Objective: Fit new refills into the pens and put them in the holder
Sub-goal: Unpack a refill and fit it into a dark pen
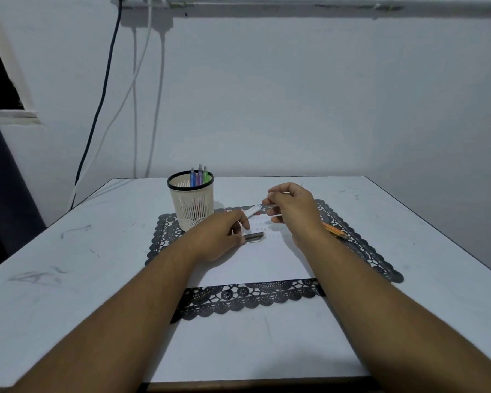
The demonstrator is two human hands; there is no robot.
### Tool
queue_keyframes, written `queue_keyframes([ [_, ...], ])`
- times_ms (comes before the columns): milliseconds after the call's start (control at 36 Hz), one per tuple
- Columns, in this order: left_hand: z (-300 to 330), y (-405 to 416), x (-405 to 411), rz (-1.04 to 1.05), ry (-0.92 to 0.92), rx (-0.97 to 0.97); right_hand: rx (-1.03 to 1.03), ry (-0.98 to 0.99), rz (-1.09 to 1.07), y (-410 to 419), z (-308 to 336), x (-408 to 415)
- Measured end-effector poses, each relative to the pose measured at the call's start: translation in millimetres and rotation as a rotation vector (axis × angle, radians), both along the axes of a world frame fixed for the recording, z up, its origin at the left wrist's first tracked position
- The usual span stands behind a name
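A cream mesh pen holder point(192, 207) with a black rim stands on the back left of a black lace mat point(247, 297); three pens point(199, 177), blue, purple and green, stick out of it. My left hand point(221, 236) rests on a white paper sheet point(255, 265) and holds a white pen barrel point(252, 210) that points up to the right. My right hand point(291, 207) hovers above the sheet and pinches a thin refill point(268, 206) at the barrel's open end. A short dark pen part point(254, 236) lies on the sheet by my left fingers.
An orange pencil-like stick point(336, 229) lies on the mat right of my right wrist. The white table point(68, 265) ends near my body and at a wall behind. Cables point(136, 109) hang down the wall at the back left.
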State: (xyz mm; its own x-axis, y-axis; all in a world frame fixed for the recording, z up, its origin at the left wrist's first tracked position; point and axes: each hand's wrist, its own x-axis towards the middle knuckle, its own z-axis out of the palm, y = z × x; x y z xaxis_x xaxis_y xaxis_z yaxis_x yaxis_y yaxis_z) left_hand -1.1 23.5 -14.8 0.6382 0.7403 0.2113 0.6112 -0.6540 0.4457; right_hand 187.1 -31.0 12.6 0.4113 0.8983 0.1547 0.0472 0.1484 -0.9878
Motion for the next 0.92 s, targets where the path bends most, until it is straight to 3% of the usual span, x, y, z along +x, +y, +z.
queue_keyframes([
  [222,4.5,2.5,-1.0,0.086,-0.321,-0.023,0.011,0.016,-0.007,2.5,0.9,5.1],
  [500,-8.4,-10.0,18.2,0.084,-0.053,0.131,0.015,-0.003,-0.009,3.5,-1.9,8.0],
  [917,-11.1,-3.5,23.3,0.075,0.095,0.28,0.0,0.014,0.001,4.9,-3.7,6.2],
])
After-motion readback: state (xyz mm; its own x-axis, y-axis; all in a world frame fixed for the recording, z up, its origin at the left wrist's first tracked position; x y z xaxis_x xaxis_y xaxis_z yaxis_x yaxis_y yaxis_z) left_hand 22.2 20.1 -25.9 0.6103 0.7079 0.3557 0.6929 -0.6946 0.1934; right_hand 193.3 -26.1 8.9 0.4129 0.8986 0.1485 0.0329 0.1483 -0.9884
